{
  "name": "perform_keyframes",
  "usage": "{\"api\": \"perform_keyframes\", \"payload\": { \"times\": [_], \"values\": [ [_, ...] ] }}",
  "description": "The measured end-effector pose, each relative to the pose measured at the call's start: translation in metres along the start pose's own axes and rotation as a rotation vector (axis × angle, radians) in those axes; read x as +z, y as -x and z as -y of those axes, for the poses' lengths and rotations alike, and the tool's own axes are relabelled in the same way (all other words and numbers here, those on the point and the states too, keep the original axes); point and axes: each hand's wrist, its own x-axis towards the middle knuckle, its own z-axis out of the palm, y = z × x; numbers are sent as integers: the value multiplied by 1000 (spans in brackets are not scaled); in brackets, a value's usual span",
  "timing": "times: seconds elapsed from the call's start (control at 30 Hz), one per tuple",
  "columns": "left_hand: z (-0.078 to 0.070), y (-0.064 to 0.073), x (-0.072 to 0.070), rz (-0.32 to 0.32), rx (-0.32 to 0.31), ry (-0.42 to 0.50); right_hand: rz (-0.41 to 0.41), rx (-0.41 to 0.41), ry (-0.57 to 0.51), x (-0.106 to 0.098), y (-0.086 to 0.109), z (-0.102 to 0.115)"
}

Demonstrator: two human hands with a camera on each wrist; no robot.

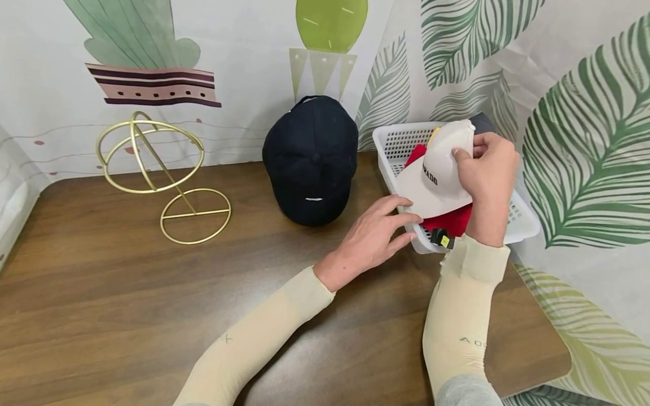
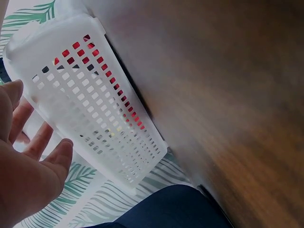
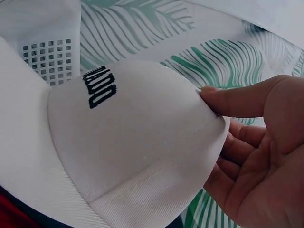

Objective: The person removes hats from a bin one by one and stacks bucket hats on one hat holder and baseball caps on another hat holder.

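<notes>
In the head view my right hand (image 1: 490,175) pinches the back of a white cap (image 1: 447,163) between thumb and fingers, over a white plastic basket (image 1: 525,223). Dark letters mark the cap's front, and its brim points left. The right wrist view gives a closer look at the thumb and fingers of that hand (image 3: 266,161) on the edge of the crown. My left hand (image 1: 373,237) has its fingers spread at the basket's near left side, the fingertips by the brim; whether they touch it I cannot tell. Under the white cap lies red fabric (image 1: 454,220).
A navy cap (image 1: 312,163) stands near the wall, left of the basket. Farther left is a gold wire stand (image 1: 195,212) with a round frame on top. Something dark grey (image 1: 483,123) and a black piece with a yellow tag (image 1: 442,239) show at the basket.
</notes>
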Motion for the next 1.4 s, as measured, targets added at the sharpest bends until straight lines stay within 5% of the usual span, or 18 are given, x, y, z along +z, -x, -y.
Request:
{"api": "perform_keyframes", "payload": {
  "times": [0.77, 1.4],
  "values": [
    [0, 2, 1, -20, 9, 5, -223, -29, -130, -17, 16, 19],
    [0, 0, 0, 11, -16, -2, -396, -134, -526, -41, 42, 36]
  ]
}}
